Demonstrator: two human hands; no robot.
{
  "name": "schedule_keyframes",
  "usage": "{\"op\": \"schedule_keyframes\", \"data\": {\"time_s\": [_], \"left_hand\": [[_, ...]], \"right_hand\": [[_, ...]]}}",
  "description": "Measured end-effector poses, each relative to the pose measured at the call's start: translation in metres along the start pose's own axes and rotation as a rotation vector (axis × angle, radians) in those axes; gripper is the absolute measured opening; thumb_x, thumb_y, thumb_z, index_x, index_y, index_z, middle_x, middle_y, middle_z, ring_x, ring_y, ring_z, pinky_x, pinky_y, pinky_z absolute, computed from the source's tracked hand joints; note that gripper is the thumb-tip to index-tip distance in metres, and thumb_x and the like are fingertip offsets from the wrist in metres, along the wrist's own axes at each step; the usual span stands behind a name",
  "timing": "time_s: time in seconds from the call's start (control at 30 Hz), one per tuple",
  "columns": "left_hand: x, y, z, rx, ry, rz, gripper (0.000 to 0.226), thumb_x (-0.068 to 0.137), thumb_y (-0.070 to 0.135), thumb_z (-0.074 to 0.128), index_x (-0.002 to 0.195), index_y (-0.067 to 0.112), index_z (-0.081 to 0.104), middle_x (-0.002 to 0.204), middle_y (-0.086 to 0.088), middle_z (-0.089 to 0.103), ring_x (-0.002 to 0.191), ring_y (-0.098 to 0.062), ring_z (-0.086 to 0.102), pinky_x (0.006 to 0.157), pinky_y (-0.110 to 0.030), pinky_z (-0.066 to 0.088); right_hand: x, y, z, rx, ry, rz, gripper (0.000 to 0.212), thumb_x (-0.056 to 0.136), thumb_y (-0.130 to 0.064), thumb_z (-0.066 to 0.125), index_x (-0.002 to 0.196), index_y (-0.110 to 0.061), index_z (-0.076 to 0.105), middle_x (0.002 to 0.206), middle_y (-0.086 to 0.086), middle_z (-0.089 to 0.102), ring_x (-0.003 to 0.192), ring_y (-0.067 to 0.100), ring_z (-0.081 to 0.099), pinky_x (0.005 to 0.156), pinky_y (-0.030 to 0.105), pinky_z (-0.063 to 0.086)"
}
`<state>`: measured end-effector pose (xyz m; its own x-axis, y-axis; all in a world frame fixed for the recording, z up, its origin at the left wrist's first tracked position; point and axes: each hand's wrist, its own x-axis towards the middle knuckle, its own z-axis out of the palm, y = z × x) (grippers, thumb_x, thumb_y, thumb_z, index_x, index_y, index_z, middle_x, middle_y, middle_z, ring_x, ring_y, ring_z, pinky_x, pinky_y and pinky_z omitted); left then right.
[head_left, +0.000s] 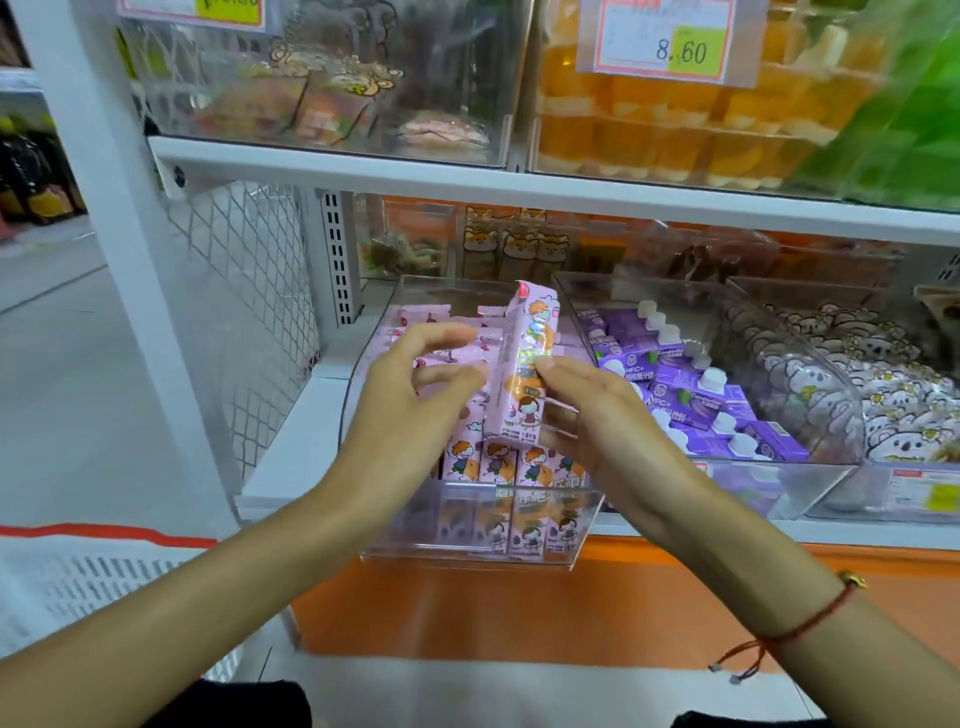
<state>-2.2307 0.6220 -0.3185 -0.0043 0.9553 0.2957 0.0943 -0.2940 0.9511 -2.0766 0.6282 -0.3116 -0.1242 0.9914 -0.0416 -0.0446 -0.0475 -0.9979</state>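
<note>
A slim pink cardboard carton (524, 364), glossy and printed with cartoon children, stands upright over the clear hard-plastic bin (447, 285) of matching cartons on the white shelf (291, 447). The right hand (613, 431) pinches it, thumb on its face and fingers behind. The left hand (405, 415) hovers just beside it, fingers loosely bent, gripping nothing.

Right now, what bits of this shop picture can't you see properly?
Head view: small print on the pink carton, too small to read.
Head view: fingertips of the right hand, hidden behind that carton.
Head view: left hand, blurred; touching the carton or not is unclear.
Head view: yellow price tag, top left, cut by the top edge.
Head view: green packets, top right, blurred.
</note>
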Motion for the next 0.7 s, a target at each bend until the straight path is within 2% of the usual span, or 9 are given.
{"op": "schedule_keyframes", "data": {"time_s": [0.13,0.23,0.3,0.37,0.47,0.53,0.6,0.7], "left_hand": [[-0.001,-0.003,0.005,0.038,-0.089,0.015,0.036,0.077,0.006,0.069,0.099,0.032,0.059,0.102,0.019,0.061,0.089,0.003,0.059,0.062,-0.009,0.048],[-0.001,-0.007,0.007,0.080,-0.114,0.043,0.046,0.062,0.023,0.078,0.099,0.036,0.054,0.104,0.023,0.060,0.091,0.003,0.058,0.069,-0.012,0.047],[-0.001,-0.010,0.007,0.137,-0.085,0.104,0.046,0.067,0.028,0.082,0.100,0.039,0.053,0.107,0.022,0.060,0.092,0.003,0.059,0.070,-0.011,0.045],[0.002,-0.010,0.006,0.113,-0.077,0.123,0.040,0.075,0.024,0.078,0.104,0.037,0.054,0.108,0.020,0.062,0.093,0.005,0.061,0.070,-0.010,0.047],[0.007,-0.007,0.003,0.104,-0.141,0.077,0.039,0.081,0.024,0.071,0.116,0.028,0.055,0.113,0.018,0.063,0.101,0.007,0.061,0.080,-0.007,0.047],[0.008,-0.005,0.000,0.075,-0.191,-0.012,0.038,0.082,0.029,0.069,0.118,0.025,0.060,0.112,0.013,0.068,0.101,0.004,0.064,0.082,-0.008,0.049],[0.006,-0.002,-0.001,-0.001,-0.277,-0.189,0.039,0.079,0.040,0.068,0.115,0.024,0.068,0.105,0.008,0.073,0.094,-0.001,0.068,0.071,-0.009,0.051],[0.005,0.006,0.000,-0.217,-0.412,-0.468,0.035,0.070,0.048,0.069,0.092,0.023,0.079,0.103,-0.001,0.072,0.092,-0.011,0.069,0.065,-0.019,0.056]], "right_hand": [[-0.003,0.001,0.003,0.045,0.048,-0.013,0.029,0.092,-0.023,0.060,0.116,-0.008,0.060,0.092,0.001,0.074,0.086,0.013,0.071,0.077,0.026,0.058],[-0.005,0.003,0.004,0.059,0.100,-0.067,0.030,0.078,-0.018,0.075,0.102,-0.007,0.061,0.078,0.001,0.072,0.081,0.016,0.072,0.074,0.030,0.059],[-0.006,0.003,0.004,0.027,0.096,-0.095,0.032,0.072,-0.020,0.079,0.096,-0.010,0.060,0.080,0.001,0.071,0.081,0.016,0.071,0.080,0.032,0.057],[-0.006,0.001,0.002,-0.019,0.087,-0.133,0.034,0.078,-0.021,0.074,0.107,-0.014,0.059,0.101,0.001,0.071,0.094,0.015,0.069,0.088,0.032,0.055],[-0.006,-0.007,-0.005,-0.110,0.079,-0.264,0.036,0.089,-0.021,0.062,0.124,-0.028,0.053,0.115,-0.006,0.066,0.101,0.005,0.065,0.084,0.025,0.055],[-0.007,-0.010,-0.008,-0.179,0.109,-0.320,0.036,0.090,-0.024,0.061,0.123,-0.034,0.051,0.110,-0.006,0.067,0.092,0.002,0.067,0.079,0.023,0.056],[-0.007,-0.011,-0.009,-0.253,0.151,-0.320,0.033,0.088,-0.025,0.063,0.119,-0.033,0.055,0.099,-0.004,0.068,0.075,-0.001,0.067,0.068,0.022,0.055],[-0.006,-0.010,-0.009,-0.287,0.164,-0.226,0.025,0.086,-0.032,0.065,0.109,-0.022,0.065,0.079,-0.002,0.069,0.058,0.003,0.062,0.058,0.020,0.051]]}}
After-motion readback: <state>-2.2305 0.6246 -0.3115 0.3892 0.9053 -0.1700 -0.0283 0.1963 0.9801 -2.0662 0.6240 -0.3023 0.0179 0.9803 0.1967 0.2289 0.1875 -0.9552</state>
